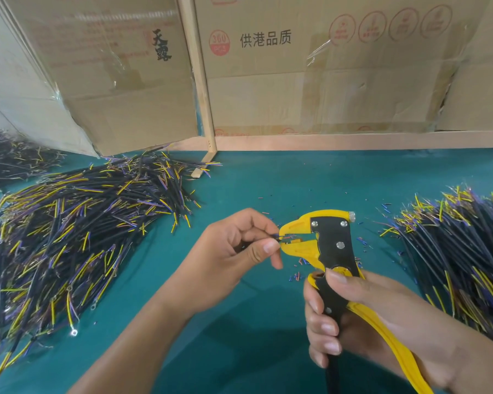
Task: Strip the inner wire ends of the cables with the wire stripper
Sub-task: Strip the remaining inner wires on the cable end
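— Near the centre of the frame, what is the left hand (241, 245) doing?

— Its forearm comes up from the lower left, and its fingers (269, 247) curl to pinch a thin cable (276, 237) between thumb and forefinger, tip pointing right.

— And the tool?

— The right hand (353, 317) sits at the lower right, fingers wrapped round the black and yellow handles of the wire stripper (329, 245), thumb lying on top near the pivot. The head points left.

— Where is the cable end?

— It sits in the stripper's yellow mouth, just beyond the left fingertips.

— Anything else?

— Cable piles (77, 231) lie on the green tabletop (254, 180) at left and right, with cut insulation bits (296, 275) beneath the tool.
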The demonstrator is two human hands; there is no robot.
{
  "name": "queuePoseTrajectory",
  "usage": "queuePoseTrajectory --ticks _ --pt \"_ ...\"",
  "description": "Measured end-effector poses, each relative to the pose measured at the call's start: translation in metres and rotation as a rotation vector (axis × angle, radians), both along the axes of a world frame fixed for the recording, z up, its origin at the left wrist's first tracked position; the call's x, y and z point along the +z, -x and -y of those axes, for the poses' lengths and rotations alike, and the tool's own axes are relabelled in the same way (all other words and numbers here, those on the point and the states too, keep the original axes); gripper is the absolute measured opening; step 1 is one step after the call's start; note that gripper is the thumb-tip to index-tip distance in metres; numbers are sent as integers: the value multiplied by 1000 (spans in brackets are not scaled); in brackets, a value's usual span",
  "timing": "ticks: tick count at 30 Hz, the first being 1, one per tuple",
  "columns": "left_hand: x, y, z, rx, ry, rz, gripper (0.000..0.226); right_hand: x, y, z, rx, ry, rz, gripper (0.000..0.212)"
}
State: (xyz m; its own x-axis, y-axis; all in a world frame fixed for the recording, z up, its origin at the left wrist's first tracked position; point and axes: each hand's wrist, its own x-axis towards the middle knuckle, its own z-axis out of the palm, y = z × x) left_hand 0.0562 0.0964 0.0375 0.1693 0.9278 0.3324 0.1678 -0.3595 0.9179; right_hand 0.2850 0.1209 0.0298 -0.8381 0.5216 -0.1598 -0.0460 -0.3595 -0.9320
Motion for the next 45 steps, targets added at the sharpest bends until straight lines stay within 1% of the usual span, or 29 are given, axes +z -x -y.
queuePoseTrajectory --ticks 1,5,10,11,14,15,16,19,20,24,27,39,45 --pt "0 0 0 1 3 8 11 0 1 -1 -4 10 -8 40" --pt "0 -1 0 -2 17 20 11 6 2 1 60 204 -96 47" --pt "3 -4 1 9 17 20 17 7 3 3 58 224 -106 49" --pt "4 -5 2 8 9 30 21 6 4 4 58 225 -108 49" --pt "6 -9 5 -2 5 52 52 4 7 5 36 229 -110 50" --pt "7 -11 6 5 2 45 57 4 7 4 32 229 -111 50" --pt "7 -13 6 24 -7 40 56 3 7 4 37 223 -114 50" --pt "7 -20 6 133 -44 41 34 0 8 3 63 201 -125 48" --pt "7 -21 6 169 -57 33 32 -1 8 3 65 201 -128 48" --pt "8 -21 6 234 -95 6 36 -4 9 3 50 213 -140 48" --pt "7 -20 6 235 -63 -1 40 -3 9 2 53 209 -148 48" --pt "2 -18 5 287 -89 -206 36 -6 9 2 38 217 -170 48" --pt "2 -19 6 298 -107 -301 39 -4 9 3 48 210 -168 47"
